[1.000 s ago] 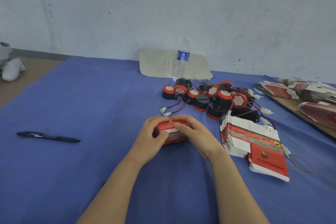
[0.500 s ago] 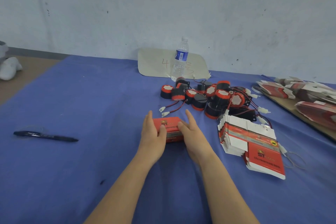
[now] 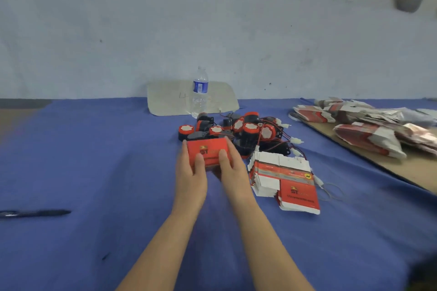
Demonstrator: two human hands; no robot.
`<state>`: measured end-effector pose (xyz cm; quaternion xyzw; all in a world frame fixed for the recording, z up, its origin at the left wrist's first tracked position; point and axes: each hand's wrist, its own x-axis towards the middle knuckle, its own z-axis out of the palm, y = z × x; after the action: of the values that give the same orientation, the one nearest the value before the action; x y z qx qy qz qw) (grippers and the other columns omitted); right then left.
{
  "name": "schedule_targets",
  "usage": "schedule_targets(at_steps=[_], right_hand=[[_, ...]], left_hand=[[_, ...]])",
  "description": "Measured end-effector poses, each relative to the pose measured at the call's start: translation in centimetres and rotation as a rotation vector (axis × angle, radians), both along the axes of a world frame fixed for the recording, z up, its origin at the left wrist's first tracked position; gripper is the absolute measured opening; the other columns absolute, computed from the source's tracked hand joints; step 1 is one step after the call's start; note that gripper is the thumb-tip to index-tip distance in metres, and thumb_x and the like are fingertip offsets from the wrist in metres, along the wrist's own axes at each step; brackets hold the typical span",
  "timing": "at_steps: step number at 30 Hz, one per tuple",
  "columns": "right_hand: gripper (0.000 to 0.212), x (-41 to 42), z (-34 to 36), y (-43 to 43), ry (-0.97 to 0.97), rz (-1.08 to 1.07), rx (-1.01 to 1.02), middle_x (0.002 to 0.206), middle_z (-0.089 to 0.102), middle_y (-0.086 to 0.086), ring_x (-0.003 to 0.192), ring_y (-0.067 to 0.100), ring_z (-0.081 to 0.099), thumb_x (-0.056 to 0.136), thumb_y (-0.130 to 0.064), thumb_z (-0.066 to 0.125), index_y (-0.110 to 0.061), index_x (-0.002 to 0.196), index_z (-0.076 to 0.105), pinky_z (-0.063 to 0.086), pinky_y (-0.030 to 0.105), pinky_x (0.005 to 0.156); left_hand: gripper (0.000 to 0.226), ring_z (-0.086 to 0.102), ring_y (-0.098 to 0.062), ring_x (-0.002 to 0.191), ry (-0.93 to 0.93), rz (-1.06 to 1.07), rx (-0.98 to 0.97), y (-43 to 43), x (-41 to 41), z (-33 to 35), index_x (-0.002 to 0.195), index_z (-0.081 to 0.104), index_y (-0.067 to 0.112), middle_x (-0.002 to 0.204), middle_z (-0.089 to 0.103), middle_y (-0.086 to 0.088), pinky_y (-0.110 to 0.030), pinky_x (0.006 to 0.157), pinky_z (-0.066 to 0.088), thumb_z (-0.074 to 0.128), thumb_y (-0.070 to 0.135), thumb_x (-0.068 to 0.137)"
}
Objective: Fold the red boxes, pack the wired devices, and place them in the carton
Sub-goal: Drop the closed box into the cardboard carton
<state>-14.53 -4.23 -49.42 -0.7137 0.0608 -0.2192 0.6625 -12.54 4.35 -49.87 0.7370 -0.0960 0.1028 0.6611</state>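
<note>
Box, red point(image 3: 208, 152), folded up and closed, is showing its broad red face to the camera with a gold-and-black "ST" logo on it; the smaller print is too blurred to read. It is sitting between both hands, just in front of the pile of wired devices point(image 3: 246, 130), at mid-counter. Whether its underside is touching the blue counter point(image 3: 94, 160) I cannot tell.

Left grip point(image 3: 191, 172) is grasping the box's left end, with the thumb lying on the red face and the fingers wrapping the left edge. Right grip point(image 3: 233, 168) is grasping the right end the same way, thumb on the face beside the logo, fingers going round the right edge. Both grips are clasping the box and nothing else.

Wired devices are lying in a heap, black round bodies with red-and-white tops, red and black leads ending in white plugs. Stack of flat boxes point(image 3: 283, 177) is lying just right of the right grip, unfolded, red and white. More flat boxes point(image 3: 369, 134) are piling on a brown board point(image 3: 402, 168) at far right. Water bottle point(image 3: 199, 92) is standing upright behind the devices, in front of a pale card point(image 3: 170, 99) leaning at the wall. Black pen point(image 3: 35, 213) is lying well apart at far left.
</note>
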Motion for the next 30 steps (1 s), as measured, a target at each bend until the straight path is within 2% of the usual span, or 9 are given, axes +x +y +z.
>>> schedule_targets(at_steps=[5,7,10,12,17,20,24,28,30], right_hand=[[0.029,-9.0,7.1,-9.6,-0.255,-0.458,0.081,0.132,0.056,0.012,0.116,0.026,0.059,0.100,-0.015,0.046,-0.028,0.126,0.046,0.049,0.045,0.098],[0.026,-14.3,9.4,-14.2,-0.281,-0.685,0.026,0.126,0.060,0.012,0.110,0.023,0.062,0.100,-0.017,0.047,-0.021,0.125,0.048,0.051,0.038,0.094],[0.030,-23.1,11.1,-19.5,-0.202,-1.025,-0.156,0.106,0.063,-0.006,0.090,0.003,0.059,0.100,-0.023,0.044,-0.012,0.128,0.051,0.045,0.006,0.074],[0.035,-29.0,11.2,-22.0,-0.064,-1.233,-0.246,0.100,0.053,-0.017,0.086,0.000,0.051,0.100,-0.023,0.043,-0.012,0.134,0.046,0.036,0.003,0.064],[0.060,-36.5,9.9,-23.6,0.330,-1.447,-0.393,0.154,0.028,0.010,0.143,0.025,0.021,0.095,-0.008,0.046,-0.011,0.150,0.020,0.015,0.037,0.118],[0.053,-35.0,9.7,-22.7,0.090,-1.464,-0.512,0.150,0.034,0.006,0.141,0.018,0.025,0.095,-0.006,0.045,-0.013,0.146,0.032,0.018,0.024,0.115],[0.029,-29.1,9.5,-20.2,-0.265,-1.156,-0.413,0.104,0.066,-0.011,0.097,-0.001,0.060,0.095,-0.008,0.047,-0.029,0.113,0.056,0.045,0.011,0.084],[0.024,-20.9,6.3,-18.4,-0.081,-0.763,-0.279,0.092,0.071,-0.002,0.088,0.013,0.066,0.096,-0.009,0.045,-0.026,0.100,0.061,0.052,0.035,0.085],[0.023,-16.9,3.7,-17.7,0.136,-0.649,-0.337,0.098,0.069,0.000,0.096,0.018,0.063,0.095,-0.010,0.046,-0.015,0.107,0.065,0.047,0.026,0.088]], left_hand=[[0.047,0.045,-0.009,0.125,-0.217,-0.317,-0.124,-11.4,-6.0,7.7,0.145,0.037,0.012,0.141,0.045,-0.002,-0.017,0.104,0.034,0.047,0.018,0.100],[0.044,0.049,-0.012,0.124,-0.203,-0.486,-0.184,-17.1,-10.6,10.0,0.142,0.041,0.010,0.139,0.049,-0.004,-0.021,0.104,0.038,0.048,0.017,0.099],[0.038,0.054,-0.010,0.111,-0.184,-0.719,-0.201,-24.3,-18.3,11.6,0.136,0.046,0.011,0.125,0.056,0.002,-0.013,0.094,0.042,0.048,0.017,0.099],[0.038,0.054,-0.015,0.115,-0.139,-0.921,-0.130,-28.1,-23.4,11.5,0.137,0.046,0.013,0.124,0.057,0.002,-0.029,0.102,0.043,0.046,0.018,0.099],[0.042,0.042,-0.018,0.133,-0.058,-1.248,0.111,-31.7,-30.7,9.7,0.141,0.043,0.015,0.144,0.046,-0.005,-0.035,0.113,0.032,0.043,0.024,0.100],[0.035,0.050,-0.013,0.123,-0.068,-1.163,-0.014,-31.0,-29.7,9.7,0.132,0.052,0.014,0.133,0.056,-0.003,-0.029,0.106,0.037,0.044,0.025,0.100],[0.019,0.055,-0.009,0.105,-0.159,-0.885,-0.236,-28.2,-23.6,9.4,0.112,0.058,0.018,0.113,0.062,0.003,-0.017,0.089,0.042,0.047,0.013,0.098],[0.025,0.049,-0.020,0.120,-0.091,-0.473,-0.125,-24.1,-14.3,5.9,0.119,0.056,0.008,0.122,0.054,-0.002,-0.025,0.101,0.038,0.048,0.008,0.095],[0.032,0.045,-0.028,0.126,0.022,-0.305,-0.030,-21.3,-10.0,3.4,0.125,0.052,0.004,0.131,0.048,-0.009,-0.037,0.109,0.033,0.048,0.007,0.093]])
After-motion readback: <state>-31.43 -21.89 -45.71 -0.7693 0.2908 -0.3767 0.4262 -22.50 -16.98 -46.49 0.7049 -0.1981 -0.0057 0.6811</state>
